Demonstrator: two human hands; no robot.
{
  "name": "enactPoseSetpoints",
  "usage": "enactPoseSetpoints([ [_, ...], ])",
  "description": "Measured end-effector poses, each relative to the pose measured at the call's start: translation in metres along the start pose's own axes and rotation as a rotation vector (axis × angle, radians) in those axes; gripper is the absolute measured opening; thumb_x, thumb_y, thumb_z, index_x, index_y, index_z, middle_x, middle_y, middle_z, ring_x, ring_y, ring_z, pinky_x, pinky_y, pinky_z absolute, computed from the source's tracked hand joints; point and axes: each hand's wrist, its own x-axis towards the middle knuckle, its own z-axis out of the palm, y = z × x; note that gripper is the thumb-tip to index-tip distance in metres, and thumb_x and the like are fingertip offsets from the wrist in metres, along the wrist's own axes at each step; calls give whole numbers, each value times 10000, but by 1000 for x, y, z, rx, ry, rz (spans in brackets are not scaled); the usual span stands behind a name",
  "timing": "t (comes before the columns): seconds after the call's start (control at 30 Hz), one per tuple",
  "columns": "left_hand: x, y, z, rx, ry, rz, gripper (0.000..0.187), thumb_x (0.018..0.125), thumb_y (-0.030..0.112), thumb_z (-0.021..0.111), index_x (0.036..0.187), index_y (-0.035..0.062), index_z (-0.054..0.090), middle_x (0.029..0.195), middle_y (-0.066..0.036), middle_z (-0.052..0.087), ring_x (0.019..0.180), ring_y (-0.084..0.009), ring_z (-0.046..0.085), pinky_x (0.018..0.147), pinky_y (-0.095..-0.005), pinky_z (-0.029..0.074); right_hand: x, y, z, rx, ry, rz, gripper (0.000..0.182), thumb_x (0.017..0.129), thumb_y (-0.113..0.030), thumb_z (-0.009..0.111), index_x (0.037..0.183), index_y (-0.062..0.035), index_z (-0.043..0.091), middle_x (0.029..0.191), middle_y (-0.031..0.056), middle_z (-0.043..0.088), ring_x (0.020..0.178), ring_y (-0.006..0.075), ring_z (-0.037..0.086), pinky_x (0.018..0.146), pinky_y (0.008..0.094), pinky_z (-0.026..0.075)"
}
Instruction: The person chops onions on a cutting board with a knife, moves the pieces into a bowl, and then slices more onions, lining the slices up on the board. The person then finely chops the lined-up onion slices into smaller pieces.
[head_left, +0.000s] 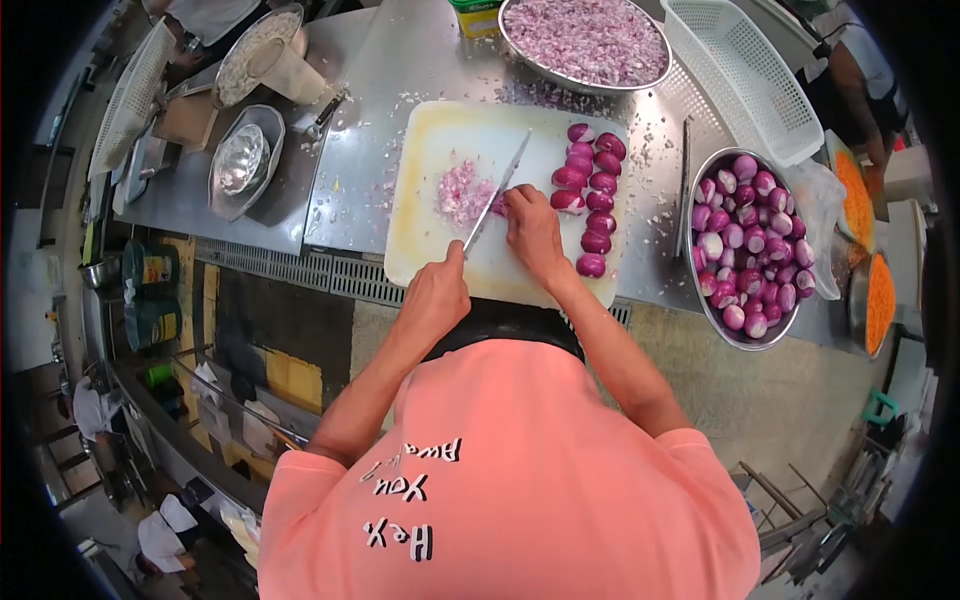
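Note:
My left hand (pixel 437 295) is closed round the handle of a kitchen knife (pixel 503 185), its blade slanting up and away over the white cutting board (pixel 420 200). Beside the blade, the bent fingers of my right hand (pixel 535 238) press a piece of red onion (pixel 497 205), mostly hidden under the fingertips, onto the board. Finely diced onion (pixel 463 190) lies in a small pile left of the blade. To the right of my right hand, halved red onions (pixel 600 201) stand in two rows along the board's edge.
A steel bowl (pixel 693 262) of peeled red onions stands at right. Behind the board is a bowl of diced onion (pixel 590 40), near a white perforated basket (pixel 740 85). A metal bowl (pixel 240 165) sits at left. Other people (pixel 870 75) stand around the table.

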Motion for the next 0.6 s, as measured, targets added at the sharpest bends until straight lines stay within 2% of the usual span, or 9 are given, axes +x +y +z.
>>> enactPoseSetpoints([
  [0.03, 4, -6, 6, -1, -1, -7, 240, 797, -45, 513, 1031, -70, 464, 669, -333, 586, 696, -518, 608, 646, -588, 470, 2, 0, 2, -6, 2, 0, 149, 783, 46, 605, 912, -29, 601, 899, 142, 587, 858, 362, 578, 715, 455, 483],
  [0.1, 13, -12, 12, 56, 57, 141, 241, 822, -44, 507, 1054, -65, 448, 645, -301, 578, 676, -501, 599, 615, -582, 445, 0, 0, 3, -2, -8, -1, 143, 787, 44, 605, 910, -29, 601, 895, 141, 588, 856, 361, 578, 715, 452, 484],
  [0.2, -3, 2, -11, 48, 16, 69, 223, 813, -54, 508, 1023, -47, 433, 646, -299, 578, 676, -504, 596, 616, -587, 447, -1, 2, 1, -6, 24, -13, 128, 791, 44, 613, 901, -19, 601, 892, 145, 589, 835, 366, 584, 705, 447, 485],
  [0.33, 0, -7, 7, 97, -29, 62, 249, 785, -65, 513, 1021, -46, 435, 673, -311, 597, 701, -501, 618, 648, -587, 472, -1, 1, 3, -5, 33, -10, 120, 799, 37, 621, 908, -10, 598, 891, 153, 589, 816, 375, 588, 695, 445, 483],
  [0.43, 5, -3, 1, 100, 7, 117, 252, 784, -63, 512, 1023, -46, 436, 667, -310, 594, 701, -502, 615, 644, -586, 470, -2, 5, 3, 8, 57, -39, 117, 802, 33, 621, 909, -7, 594, 888, 156, 586, 814, 376, 586, 693, 446, 478],
  [0.5, -8, 2, -9, 81, 11, 80, 241, 814, -48, 509, 1042, -37, 431, 648, -302, 579, 672, -507, 596, 619, -595, 447, -6, 3, 2, 4, 52, -12, 112, 802, 33, 622, 904, -5, 593, 887, 159, 584, 814, 376, 586, 691, 446, 476],
  [0.6, 5, -12, 13, 118, 12, 128, 269, 816, -49, 509, 1074, -47, 432, 648, -305, 581, 671, -504, 599, 621, -601, 441, -3, 3, 3, 14, 38, 1, 105, 808, 22, 613, 908, -11, 600, 898, 158, 587, 831, 372, 585, 705, 449, 479],
])
